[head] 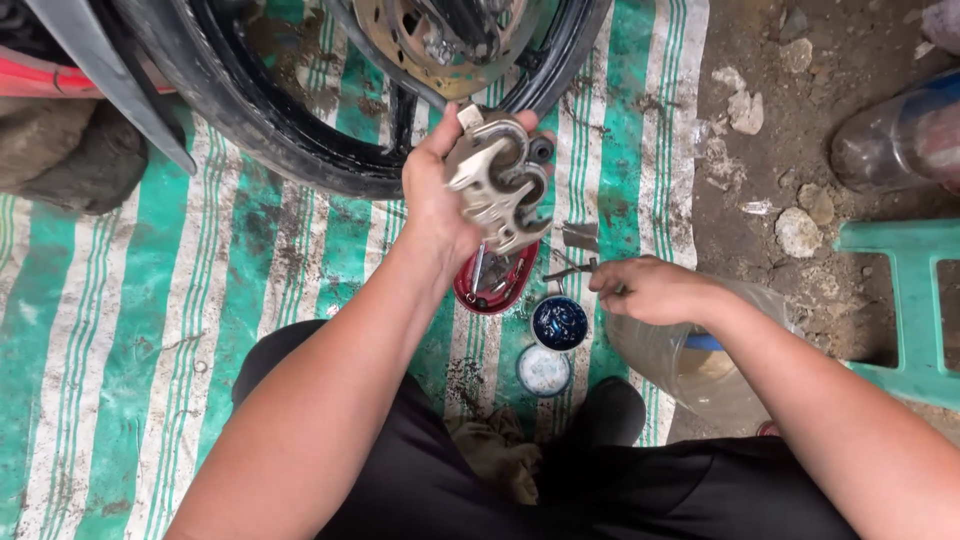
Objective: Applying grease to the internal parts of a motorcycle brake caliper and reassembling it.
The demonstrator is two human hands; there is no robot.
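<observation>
Left hand [437, 195] clamped on brake caliper [500, 180], held up before the motorcycle wheel [300, 130]; right hand [650, 290], fingers curled together, pinches a small metal clip [570, 272] above the striped mat [150, 300].

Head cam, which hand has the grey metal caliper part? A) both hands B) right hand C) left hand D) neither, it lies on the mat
C: the left hand is raised in front of the wheel and grips the grey metal caliper part, while the right hand is low over the striped mat, at small metal pieces, apart from the part.
</observation>
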